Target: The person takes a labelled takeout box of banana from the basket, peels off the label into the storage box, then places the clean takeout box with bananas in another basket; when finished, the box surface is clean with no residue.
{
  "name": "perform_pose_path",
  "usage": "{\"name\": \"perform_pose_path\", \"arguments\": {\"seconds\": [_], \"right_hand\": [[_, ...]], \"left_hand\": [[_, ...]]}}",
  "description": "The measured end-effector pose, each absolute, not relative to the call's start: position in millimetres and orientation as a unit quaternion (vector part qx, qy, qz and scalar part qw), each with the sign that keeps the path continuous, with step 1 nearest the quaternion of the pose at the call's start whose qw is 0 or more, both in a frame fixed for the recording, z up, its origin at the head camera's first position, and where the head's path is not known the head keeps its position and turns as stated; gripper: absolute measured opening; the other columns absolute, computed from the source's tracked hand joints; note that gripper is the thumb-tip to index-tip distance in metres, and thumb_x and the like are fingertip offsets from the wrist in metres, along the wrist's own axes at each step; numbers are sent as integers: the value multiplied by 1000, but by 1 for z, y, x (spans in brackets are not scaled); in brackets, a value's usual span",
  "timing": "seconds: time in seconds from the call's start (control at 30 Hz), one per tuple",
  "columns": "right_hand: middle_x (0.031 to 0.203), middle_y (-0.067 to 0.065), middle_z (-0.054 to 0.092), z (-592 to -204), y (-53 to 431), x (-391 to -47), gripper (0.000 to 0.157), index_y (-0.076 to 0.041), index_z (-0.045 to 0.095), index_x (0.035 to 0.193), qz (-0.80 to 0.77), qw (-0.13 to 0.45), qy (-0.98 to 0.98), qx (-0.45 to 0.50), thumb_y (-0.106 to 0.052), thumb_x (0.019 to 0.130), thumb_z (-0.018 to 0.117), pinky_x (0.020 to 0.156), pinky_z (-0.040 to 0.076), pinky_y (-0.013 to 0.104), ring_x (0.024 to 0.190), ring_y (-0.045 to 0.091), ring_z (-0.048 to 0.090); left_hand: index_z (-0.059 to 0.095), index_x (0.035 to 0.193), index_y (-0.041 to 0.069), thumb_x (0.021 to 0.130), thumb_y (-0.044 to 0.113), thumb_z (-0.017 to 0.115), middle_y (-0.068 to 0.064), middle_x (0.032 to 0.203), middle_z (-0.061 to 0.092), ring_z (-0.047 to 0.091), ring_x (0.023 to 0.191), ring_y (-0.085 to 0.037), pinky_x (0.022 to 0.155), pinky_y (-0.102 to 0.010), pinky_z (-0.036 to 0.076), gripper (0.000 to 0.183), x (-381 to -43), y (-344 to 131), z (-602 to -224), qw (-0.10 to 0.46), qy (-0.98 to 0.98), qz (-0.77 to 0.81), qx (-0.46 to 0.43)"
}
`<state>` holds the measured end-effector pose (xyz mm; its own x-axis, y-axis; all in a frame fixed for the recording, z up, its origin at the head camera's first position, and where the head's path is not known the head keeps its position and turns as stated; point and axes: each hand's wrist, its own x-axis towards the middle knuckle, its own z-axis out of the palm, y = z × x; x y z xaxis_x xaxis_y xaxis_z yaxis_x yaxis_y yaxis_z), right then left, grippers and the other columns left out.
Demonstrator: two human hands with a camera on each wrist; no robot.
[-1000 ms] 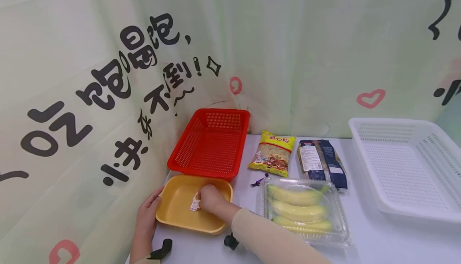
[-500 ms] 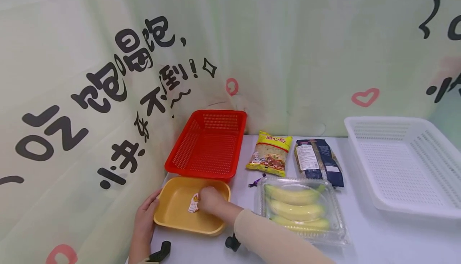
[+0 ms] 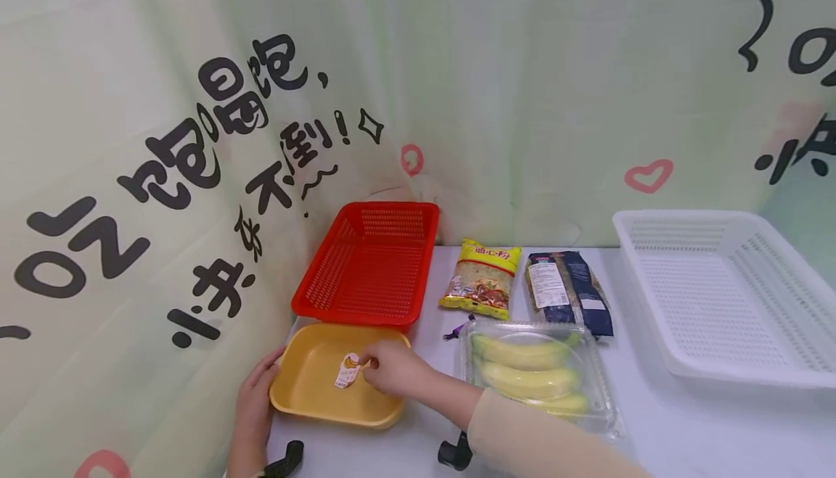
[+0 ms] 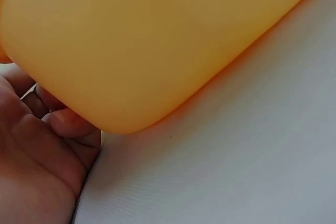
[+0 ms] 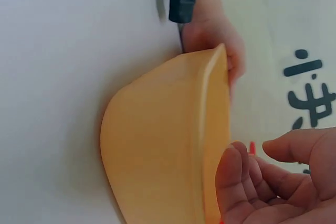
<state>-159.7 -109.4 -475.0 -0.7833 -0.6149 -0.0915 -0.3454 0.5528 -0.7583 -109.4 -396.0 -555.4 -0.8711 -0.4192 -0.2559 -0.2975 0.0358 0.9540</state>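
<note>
A yellow plastic basin stands at the left end of the table. On its inside floor lies a small paper label with a banana picture. My left hand holds the basin's left end; in the left wrist view its curled fingers press against the outer wall. Over the basin's right part hovers my right hand, its fingertips just right of the label. Thumb and fingers of the right hand stand apart in the right wrist view, with nothing seen between them.
Behind the basin is a red perforated basket. To the right lie a yellow pasta bag, a dark blue packet, a small purple-wrapped item and a clear box of bananas. A white basket stands far right.
My right hand has lifted and shifted right, away from the label, which shows more fully on the basin floor. The left hand stays at the basin. The head view has turned slightly right.
</note>
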Motion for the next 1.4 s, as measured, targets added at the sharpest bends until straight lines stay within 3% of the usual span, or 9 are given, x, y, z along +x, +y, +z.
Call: {"name": "perform_pose_path", "arguments": {"seconds": [0.13, 0.33, 0.5, 0.63, 0.73, 0.8, 1.03, 1.17, 1.4], "right_hand": [[72, -7, 60, -470, -84, -157, 21, -10, 72, 110, -423, 188, 843, -275, -15, 93, 61, 56, 48, 21, 62, 5, 57], [75, -4, 61, -463, -36, -158, 22, -13, 70, 115, -458, 178, 828, -272, -16, 95, 59, 57, 50, 24, 63, 9, 59], [81, -1, 64, -455, 13, -158, 22, -18, 68, 118, -481, 166, 822, -256, -19, 98, 59, 60, 52, 26, 69, 12, 59], [88, 3, 66, -453, 53, -154, 25, -21, 67, 122, -489, 140, 828, -235, -22, 99, 58, 61, 52, 26, 72, 11, 59], [88, 9, 66, -452, 82, -151, 28, -17, 64, 126, -497, 117, 832, -215, -23, 100, 57, 59, 51, 26, 71, 11, 59], [86, 11, 64, -451, 100, -149, 30, -14, 63, 128, -505, 99, 834, -200, -23, 100, 58, 56, 50, 26, 68, 11, 57], [81, 6, 60, -464, 158, -143, 27, -17, 63, 126, -490, 24, 865, -111, -20, 99, 57, 53, 46, 25, 60, 10, 53], [81, 4, 60, -480, 183, -141, 28, -14, 62, 128, -479, -20, 873, -92, -20, 101, 55, 50, 44, 26, 58, 11, 52], [76, 2, 59, -498, 208, -142, 29, -16, 62, 128, -477, -59, 875, -60, -26, 103, 51, 45, 39, 27, 52, 10, 44]], "left_hand": [[50, 145, 15, 106, 38, 36, -6, 154, 43, 39, 137, -16, 91, -7, 39, 48, -105, -398, -547, 56, -781, -572, 245], [55, 140, 10, 106, 31, 39, -16, 134, 55, 50, 123, -30, 103, -44, 40, 43, -103, -394, -527, 106, -897, -384, 190], [61, 131, 4, 101, 16, 50, -18, 128, 54, 45, 123, -38, 105, -54, 36, 35, -102, -360, -501, 190, -912, -339, 129], [68, 118, 2, 90, -1, 59, -21, 121, 59, 49, 118, -38, 109, -36, 34, 29, -101, -306, -481, 312, -890, -331, 11], [70, 116, 7, 85, -4, 64, -14, 120, 62, 53, 114, -28, 104, -17, 33, 34, -99, -264, -474, 338, -878, -330, -73], [69, 119, 13, 85, -1, 66, -6, 122, 62, 55, 115, -22, 103, -16, 37, 37, -96, -236, -473, 307, -885, -335, -104], [53, 139, 29, 96, 20, 61, 5, 144, 50, 49, 134, -20, 108, -48, 44, 45, -90, -162, -491, 100, -895, -419, -118], [44, 146, 31, 100, 25, 56, 0, 151, 43, 46, 137, -24, 109, -47, 42, 48, -97, -145, -506, 32, -875, -476, -85], [44, 147, 25, 102, 26, 52, -3, 149, 44, 47, 137, -25, 111, -40, 40, 45, -115, -133, -525, 1, -845, -533, -47]]}}
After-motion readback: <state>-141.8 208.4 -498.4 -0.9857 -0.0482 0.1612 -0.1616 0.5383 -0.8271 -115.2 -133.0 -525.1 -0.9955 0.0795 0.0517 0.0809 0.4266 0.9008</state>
